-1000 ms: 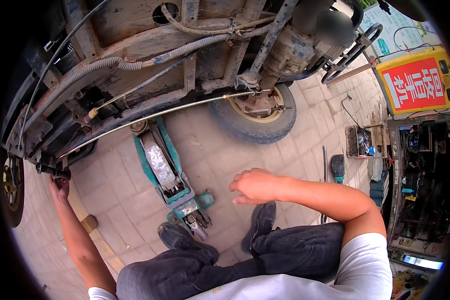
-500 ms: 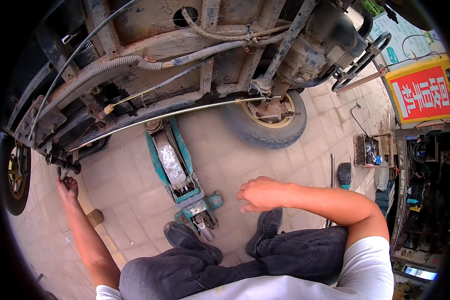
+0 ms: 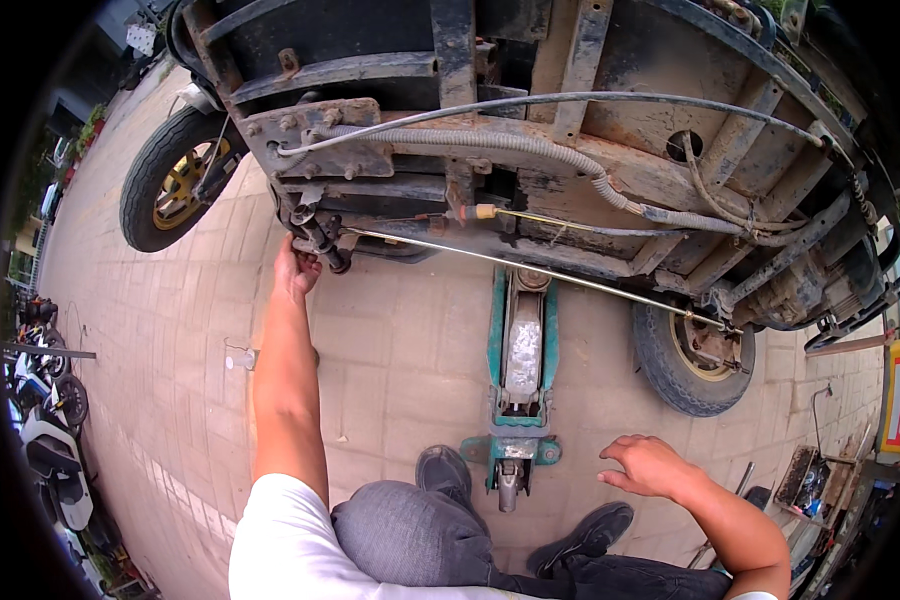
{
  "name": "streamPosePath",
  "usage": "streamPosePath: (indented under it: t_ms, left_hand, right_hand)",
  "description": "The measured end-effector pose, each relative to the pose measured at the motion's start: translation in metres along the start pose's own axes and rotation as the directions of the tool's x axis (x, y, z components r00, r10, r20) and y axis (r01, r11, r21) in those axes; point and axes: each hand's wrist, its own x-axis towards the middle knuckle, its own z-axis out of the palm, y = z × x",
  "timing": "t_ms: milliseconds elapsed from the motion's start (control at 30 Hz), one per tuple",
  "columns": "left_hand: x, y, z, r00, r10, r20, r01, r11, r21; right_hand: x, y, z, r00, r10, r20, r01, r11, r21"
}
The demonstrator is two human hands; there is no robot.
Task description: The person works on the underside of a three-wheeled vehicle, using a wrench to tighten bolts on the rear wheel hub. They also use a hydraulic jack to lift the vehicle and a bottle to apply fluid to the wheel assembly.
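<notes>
While the left hand [image 3: 298,268] reaches up to the black part [image 3: 322,240] at the frame's lower left corner, its fingers are bent close around the bottom of it, but I cannot tell if they grip it or just touch it. That black part hangs down below the frame [image 3: 610,145], right by the left end of a long, thin rod [image 3: 530,268]. The rod runs along the frame's bottom edge to the back wheel [image 3: 660,350] at the lower right corner. The right hand [image 3: 642,464] holds nothing; it hangs over the ground [image 3: 390,400] with its fingers loosely bent and the thumb apart. Between the two hands, a green jack [image 3: 522,360] sits on the ground, with its top end by the frame's bottom edge. I cannot tell if it touches. A gray, ribbed hose [image 3: 530,147] runs across the frame, above a thin cable with a yellow end [image 3: 486,211]. Past the frame's left edge is the front wheel [image 3: 175,180], with yellow in its middle. Near the ground's right edge is a box [image 3: 800,480] of small things, and scooters [image 3: 55,450] stand along its left edge.
</notes>
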Motion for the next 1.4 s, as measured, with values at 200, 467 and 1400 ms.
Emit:
streamPosePath:
  t_ms: [200, 467, 1400]
  left_hand:
    - [-0.007, -0.005, -0.026, 0.999, 0.038, -0.021, -0.038, 0.999, -0.001]
    - [0.004, 0.003, -0.027, 0.998, 0.052, -0.038, -0.053, 0.998, -0.016]
    - [0.010, 0.001, -0.018, 0.998, 0.026, 0.062, -0.024, 0.999, -0.046]
  right_hand:
    - [0.002, 0.002, 0.003, 0.999, -0.035, 0.022, 0.035, 0.999, 0.016]
    - [0.015, -0.002, 0.008, 0.995, -0.087, 0.050, 0.087, 0.996, 0.013]
    - [0.012, 0.009, 0.016, 0.999, -0.039, 0.029, 0.039, 0.999, 0.014]
